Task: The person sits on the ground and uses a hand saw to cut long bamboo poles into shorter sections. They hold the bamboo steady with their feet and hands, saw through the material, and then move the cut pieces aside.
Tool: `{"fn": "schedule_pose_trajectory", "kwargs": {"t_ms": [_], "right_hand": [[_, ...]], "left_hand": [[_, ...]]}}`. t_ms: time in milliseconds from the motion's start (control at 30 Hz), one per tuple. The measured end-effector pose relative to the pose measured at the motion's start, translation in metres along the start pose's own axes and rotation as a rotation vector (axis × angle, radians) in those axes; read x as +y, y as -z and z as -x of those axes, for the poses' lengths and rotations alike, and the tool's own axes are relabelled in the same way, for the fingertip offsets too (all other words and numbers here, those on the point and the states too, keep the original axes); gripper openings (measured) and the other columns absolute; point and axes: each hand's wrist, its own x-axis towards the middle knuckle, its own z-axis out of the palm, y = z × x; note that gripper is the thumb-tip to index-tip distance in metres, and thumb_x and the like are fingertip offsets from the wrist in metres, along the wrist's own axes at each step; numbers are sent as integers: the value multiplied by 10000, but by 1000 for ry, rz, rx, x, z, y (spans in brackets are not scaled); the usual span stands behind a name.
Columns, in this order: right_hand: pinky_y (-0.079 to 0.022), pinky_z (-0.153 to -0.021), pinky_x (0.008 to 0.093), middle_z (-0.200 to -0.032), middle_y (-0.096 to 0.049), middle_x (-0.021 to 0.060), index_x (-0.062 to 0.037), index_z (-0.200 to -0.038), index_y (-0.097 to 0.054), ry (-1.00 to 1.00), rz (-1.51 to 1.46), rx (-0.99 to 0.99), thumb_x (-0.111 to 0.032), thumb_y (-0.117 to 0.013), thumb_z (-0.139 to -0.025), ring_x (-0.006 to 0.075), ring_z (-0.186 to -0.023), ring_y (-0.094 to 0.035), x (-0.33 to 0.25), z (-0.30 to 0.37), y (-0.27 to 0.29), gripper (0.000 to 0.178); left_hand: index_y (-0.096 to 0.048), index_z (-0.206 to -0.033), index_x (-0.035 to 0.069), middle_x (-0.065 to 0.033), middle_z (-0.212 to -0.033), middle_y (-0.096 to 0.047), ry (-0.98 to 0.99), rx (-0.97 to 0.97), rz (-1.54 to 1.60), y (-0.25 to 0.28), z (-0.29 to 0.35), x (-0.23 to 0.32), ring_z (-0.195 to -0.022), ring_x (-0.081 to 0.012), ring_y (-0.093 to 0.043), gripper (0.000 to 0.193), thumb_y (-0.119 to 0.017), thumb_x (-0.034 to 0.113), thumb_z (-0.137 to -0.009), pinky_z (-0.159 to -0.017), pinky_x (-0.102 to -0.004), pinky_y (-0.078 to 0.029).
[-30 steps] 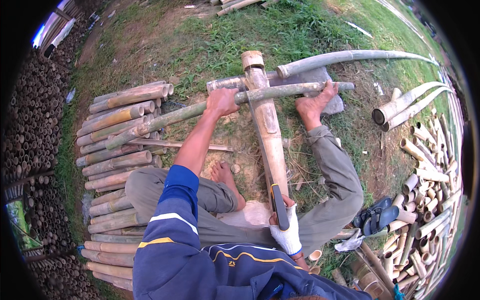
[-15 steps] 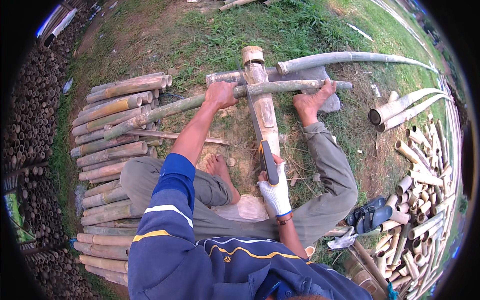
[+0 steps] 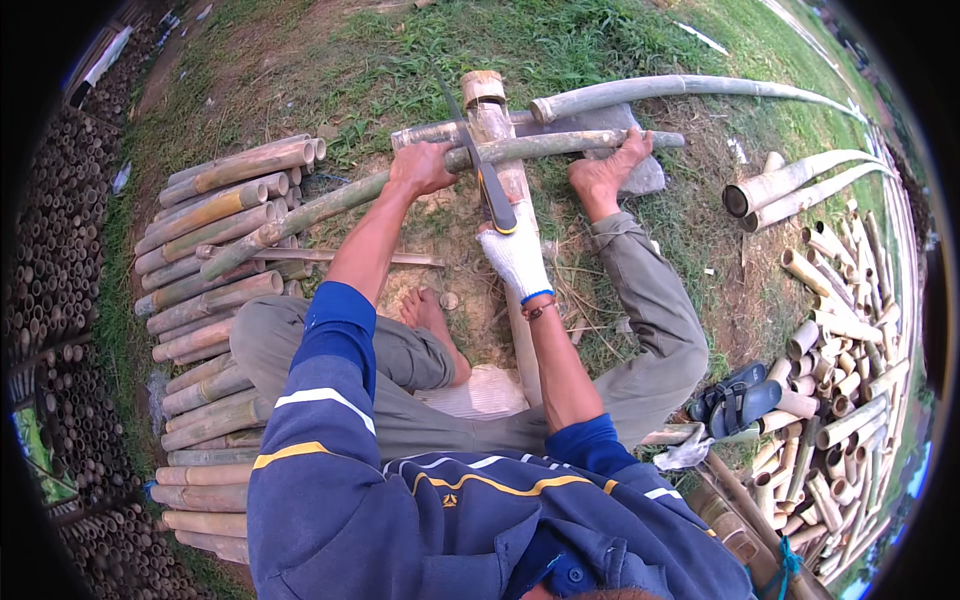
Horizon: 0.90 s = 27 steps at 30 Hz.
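Observation:
A long green bamboo pole (image 3: pixel 330 212) lies across an upright-looking bamboo support (image 3: pixel 490 122) with a notch near its far end. My left hand (image 3: pixel 420 168) is closed around the pole, just left of the support. In a white knit glove, my right hand (image 3: pixel 515 260) grips the black-and-yellow handle of a handsaw (image 3: pixel 494 198). The saw's blade crosses the pole beside my left hand and points away from me. My bare right foot (image 3: pixel 602 172) presses on the pole to the right of the support. The gloved fingers are partly hidden.
Stacked bamboo lengths (image 3: pixel 215 290) lie on my left. A heap of short cut pieces (image 3: pixel 840 400) is on the right, beside dark sandals (image 3: pixel 745 408). Long poles (image 3: pixel 690 90) stretch out to the far right. A flat grey stone (image 3: pixel 640 178) sits under the pole's right end.
My right hand has pushed the saw forward, away from me, so its handle is now close to the pole. My left hand and foot keep their places on the pole. The whole view has shifted slightly.

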Motion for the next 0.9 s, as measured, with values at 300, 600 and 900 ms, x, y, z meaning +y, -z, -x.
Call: {"fn": "schedule_pose_trajectory", "kwargs": {"t_ms": [300, 600, 900], "right_hand": [[-530, -791, 277, -1059, -618, 39, -66, -1516, -470, 45, 276, 52, 57, -694, -833, 106, -813, -597, 2, 184, 85, 729], [-530, -938, 346, -1177, -650, 129, -35, -1461, -508, 8, 8, 5, -6, -732, -862, 223, -1017, -638, -1, 10, 10, 639], [-528, -826, 312, -1109, -603, 80, -80, -1508, -510, -88, 59, -54, 30, -688, -817, 149, -819, -601, 5, 173, 78, 723]], "left_hand": [[-697, -1458, 213, -199, -1137, -808, -3, -37, 33, -1, -15, 32, -1049, -374, -782, 691, -834, 406, -809, -955, -493, -630], [-696, -1451, 202, -223, -1176, -796, 23, -8, 28, -2, -3, 5, -1074, -397, -773, 691, -841, 399, -805, -988, -499, -614], [-669, -1497, 227, -210, -1159, -803, 116, -50, 19, -1, 6, -6, -1087, -388, -768, 763, -841, 461, -792, -1010, -502, -606]]}}
